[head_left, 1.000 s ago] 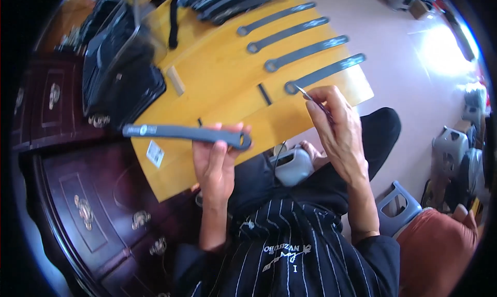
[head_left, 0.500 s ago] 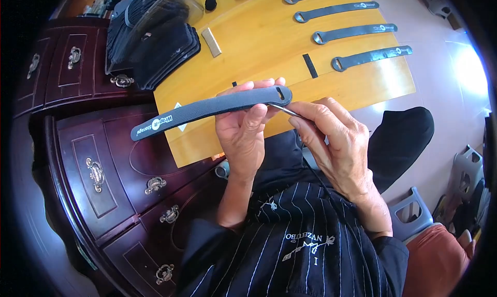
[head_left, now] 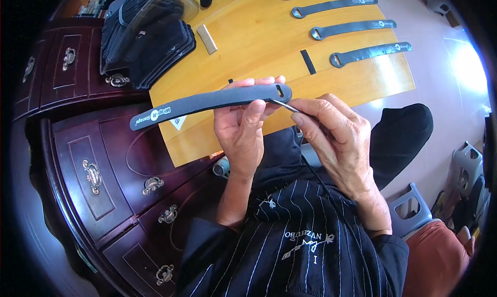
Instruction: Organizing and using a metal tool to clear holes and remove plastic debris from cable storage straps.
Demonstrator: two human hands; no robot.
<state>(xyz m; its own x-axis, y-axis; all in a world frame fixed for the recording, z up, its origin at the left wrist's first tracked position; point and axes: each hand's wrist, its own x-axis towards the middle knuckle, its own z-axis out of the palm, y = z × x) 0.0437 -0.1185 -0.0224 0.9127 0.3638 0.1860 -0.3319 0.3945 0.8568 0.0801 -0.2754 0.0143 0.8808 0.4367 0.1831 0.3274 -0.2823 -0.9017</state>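
Note:
My left hand (head_left: 240,128) is closed on a long grey fabric strap (head_left: 207,100), its thumb below the near edge and its fingers behind. The strap has a slotted, rounded right end and white print near its left end, which sticks out past the hand. Between thumb and forefinger, my right hand (head_left: 339,141) grips a thin, pointed metal tool (head_left: 284,106). Its tip meets the strap's lower edge just beside the slot. Most of the tool is hidden by my fingers, so its kind does not show.
Similar straps (head_left: 354,30) lie in a row on the yellow wooden table (head_left: 248,43). A clear bin (head_left: 173,2) of black straps stands at the back left, near a dark wooden cabinet (head_left: 119,157). Grey plastic stools (head_left: 411,209) are on the right.
The strap's left end has risen a little. The metal tool shows slightly more beyond my right fingers, its tip still by the slotted end.

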